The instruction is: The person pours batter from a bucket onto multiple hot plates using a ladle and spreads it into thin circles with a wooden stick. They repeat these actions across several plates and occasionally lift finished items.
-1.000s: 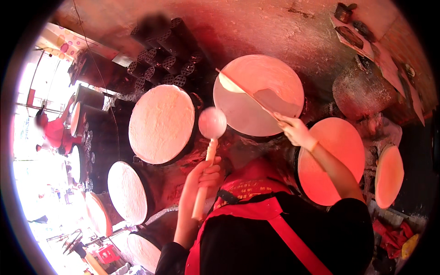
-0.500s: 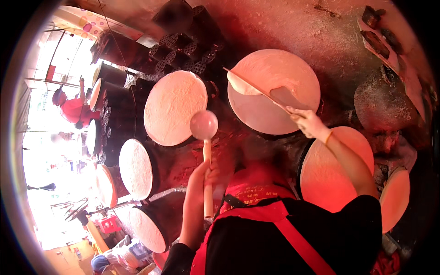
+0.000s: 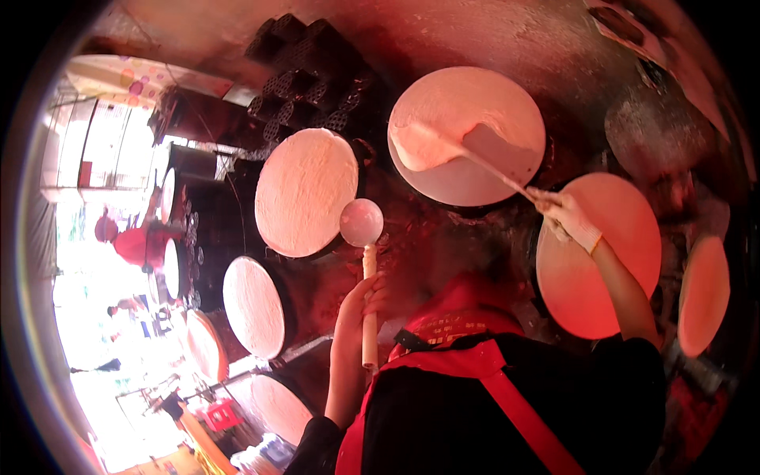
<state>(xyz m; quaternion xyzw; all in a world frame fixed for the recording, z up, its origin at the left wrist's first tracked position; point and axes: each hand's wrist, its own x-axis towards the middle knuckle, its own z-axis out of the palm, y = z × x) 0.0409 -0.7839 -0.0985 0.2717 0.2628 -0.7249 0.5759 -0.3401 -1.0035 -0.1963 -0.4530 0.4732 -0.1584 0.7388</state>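
Observation:
My left hand [image 3: 364,301] is closed round the pale handle of a round metal ladle [image 3: 361,222], held low in front of my apron. My right hand [image 3: 566,214] grips a long, thin wooden spreader [image 3: 495,170], which reaches over the round upper griddle [image 3: 483,186]. On that griddle a pale batter layer [image 3: 475,99] covers the upper part, with a thicker fold at the spreader's far end, and bare surface shows below. A griddle with a pale sheet [image 3: 306,190] is at the upper left; another round griddle [image 3: 594,277] is under my right forearm.
More round griddles [image 3: 253,307] line the left and far right [image 3: 703,293]. Stacked black perforated cylinders [image 3: 313,91] stand at the back. A co-worker in red [image 3: 142,241] works at the left by a bright opening. A dark metal vessel [image 3: 649,138] is at the upper right.
My right hand and spreader have shifted right, and the batter fold at the spreader's end has grown downward. My left hand still holds the ladle. The whole view has shifted slightly.

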